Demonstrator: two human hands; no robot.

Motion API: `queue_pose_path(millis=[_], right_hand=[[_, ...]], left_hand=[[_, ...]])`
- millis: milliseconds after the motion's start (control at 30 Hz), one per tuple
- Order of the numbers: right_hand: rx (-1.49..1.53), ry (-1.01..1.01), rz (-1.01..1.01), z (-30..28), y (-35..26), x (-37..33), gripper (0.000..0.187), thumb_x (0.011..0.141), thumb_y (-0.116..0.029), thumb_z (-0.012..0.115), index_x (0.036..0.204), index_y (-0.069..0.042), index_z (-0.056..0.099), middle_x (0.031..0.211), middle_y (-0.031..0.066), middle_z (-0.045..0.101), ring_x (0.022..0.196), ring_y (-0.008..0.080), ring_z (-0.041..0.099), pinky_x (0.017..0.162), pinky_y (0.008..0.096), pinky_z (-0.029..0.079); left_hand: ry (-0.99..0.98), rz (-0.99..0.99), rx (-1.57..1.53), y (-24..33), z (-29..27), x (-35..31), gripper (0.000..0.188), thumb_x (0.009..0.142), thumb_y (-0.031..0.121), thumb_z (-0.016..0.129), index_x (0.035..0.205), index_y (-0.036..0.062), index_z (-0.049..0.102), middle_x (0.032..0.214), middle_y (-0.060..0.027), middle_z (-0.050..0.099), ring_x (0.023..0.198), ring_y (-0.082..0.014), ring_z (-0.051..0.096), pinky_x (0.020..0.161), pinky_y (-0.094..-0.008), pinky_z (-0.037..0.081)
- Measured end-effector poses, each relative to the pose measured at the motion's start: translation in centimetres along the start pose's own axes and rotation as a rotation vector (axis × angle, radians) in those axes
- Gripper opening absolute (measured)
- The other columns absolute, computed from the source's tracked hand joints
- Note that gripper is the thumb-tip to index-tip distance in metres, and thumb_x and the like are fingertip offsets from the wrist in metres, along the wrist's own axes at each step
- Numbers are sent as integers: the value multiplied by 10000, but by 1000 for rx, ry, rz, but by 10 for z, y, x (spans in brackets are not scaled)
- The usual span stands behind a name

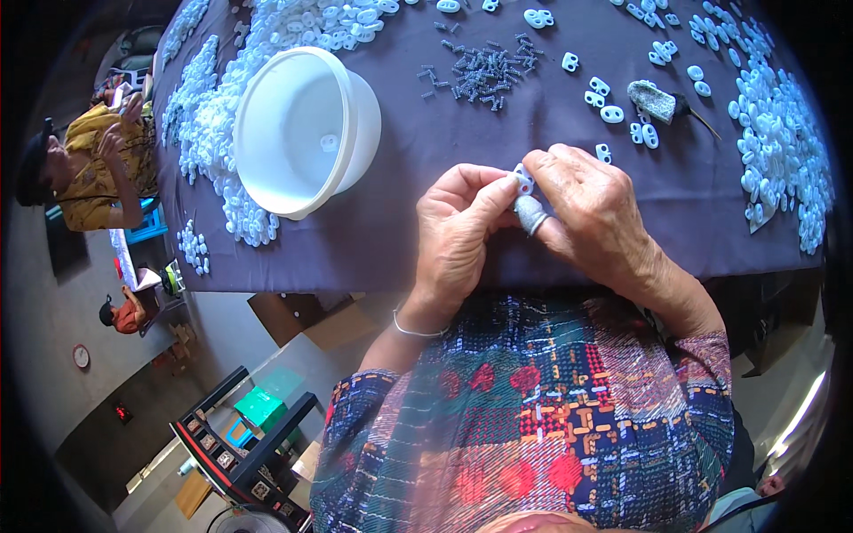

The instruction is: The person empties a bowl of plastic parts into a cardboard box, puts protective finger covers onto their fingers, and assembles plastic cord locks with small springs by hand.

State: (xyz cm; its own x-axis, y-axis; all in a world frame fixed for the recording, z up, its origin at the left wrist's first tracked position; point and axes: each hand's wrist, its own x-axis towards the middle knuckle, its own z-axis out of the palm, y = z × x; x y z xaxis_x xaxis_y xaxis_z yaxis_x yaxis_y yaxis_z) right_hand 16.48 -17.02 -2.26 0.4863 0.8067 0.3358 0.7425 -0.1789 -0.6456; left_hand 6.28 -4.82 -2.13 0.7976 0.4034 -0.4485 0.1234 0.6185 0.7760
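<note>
My left hand (464, 218) pinches a small white two-hole plastic piece (523, 182), which looks like a cord lock, between thumb and fingers. From the other side my right hand (591, 200) closes on the same piece, its fingers curled over the top. A grey cover (530, 215) wraps the right thumb. Both hands are just above the table's near edge, and the fingers hide part of the piece. Beyond them lies a pile of small dark grey spring-like parts (484, 73). Several loose white two-hole pieces (611, 114) are scattered to the right.
A white round tub (293, 133) stands at the left with one piece inside. Heaps of white pieces (213, 124) surround it, with another heap (786, 151) at far right. A grey cloth-wrapped tool (653, 101) lies on the dark tablecloth (400, 258). Another person (98, 169) sits left.
</note>
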Motion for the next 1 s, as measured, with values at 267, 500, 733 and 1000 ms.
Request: queue_pose_path(millis=[267, 500, 733, 1000], right_hand=[[60, 6, -11, 1, 5, -1, 198, 673, -30, 655, 839, 3, 552, 735, 132, 579, 661, 305, 606, 580, 375, 485], [168, -22, -3, 1, 8, -1, 175, 666, -24, 664, 794, -5, 546, 702, 113, 574, 616, 278, 599, 557, 351, 480], [195, -14, -20, 3, 8, -2, 159, 673, -8, 659, 778, -5, 540, 684, 108, 568, 606, 269, 595, 541, 346, 473], [182, -3, -41, 7, 8, -5, 154, 679, 17, 652, 781, -2, 538, 688, 116, 559, 602, 277, 588, 527, 351, 465]], left_hand=[[-12, -38, 94, 3, -3, 0, 147, 869, 89, 638, 946, -33, 611, 875, -91, 654, 747, -128, 634, 677, -250, 551], [4, 26, 168, -2, -3, -4, 144, 863, 94, 652, 925, -34, 628, 853, -91, 664, 729, -126, 630, 681, -241, 530], [6, 57, 172, -5, -2, -6, 146, 863, 89, 652, 932, -37, 629, 853, -86, 666, 737, -123, 628, 689, -237, 526], [23, 105, 181, -7, -2, -8, 140, 856, 80, 660, 928, -37, 632, 848, -82, 665, 730, -117, 626, 685, -230, 523]])
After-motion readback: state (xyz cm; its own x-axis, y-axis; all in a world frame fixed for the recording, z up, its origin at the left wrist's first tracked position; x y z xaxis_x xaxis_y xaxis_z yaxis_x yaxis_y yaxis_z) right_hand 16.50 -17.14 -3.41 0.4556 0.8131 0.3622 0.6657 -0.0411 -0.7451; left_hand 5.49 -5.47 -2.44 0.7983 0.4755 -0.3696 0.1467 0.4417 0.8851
